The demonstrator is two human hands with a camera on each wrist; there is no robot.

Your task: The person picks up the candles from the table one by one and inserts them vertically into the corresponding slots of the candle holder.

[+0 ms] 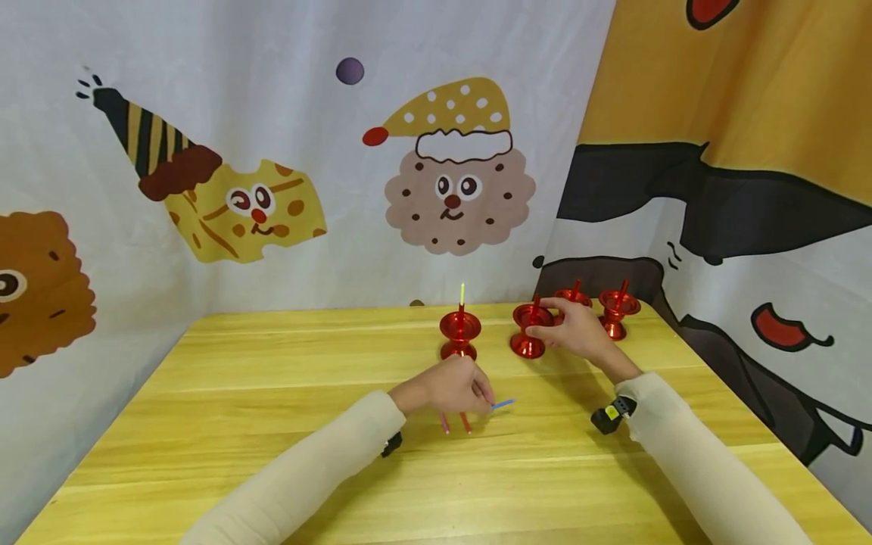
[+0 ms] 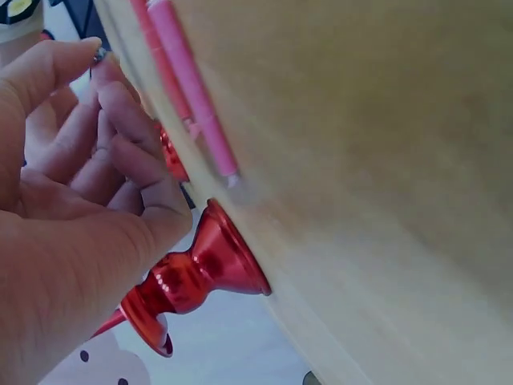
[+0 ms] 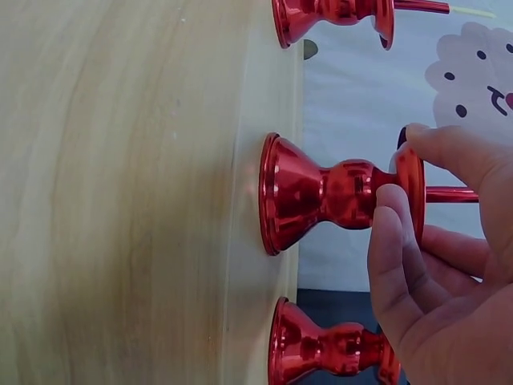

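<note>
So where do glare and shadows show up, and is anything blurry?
Head view: a soft shadow on the table beside the right sleeve; right wrist view: bright glints on the middle red holder; left wrist view: the table looks blurry, its grain washed out.

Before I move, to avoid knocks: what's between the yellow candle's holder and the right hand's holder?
Just bare tabletop, as the head view shows.

Right hand (image 3: 457,277), its fingers (image 3: 388,249) gripping the cup rim of a shiny red candle holder (image 3: 349,194) on a wooden desk (image 3: 136,192), similar holders at either side, one bearing a pale yellow candle (image 3: 473,12), printed pale cloth (image 3: 345,104) behind.
</note>
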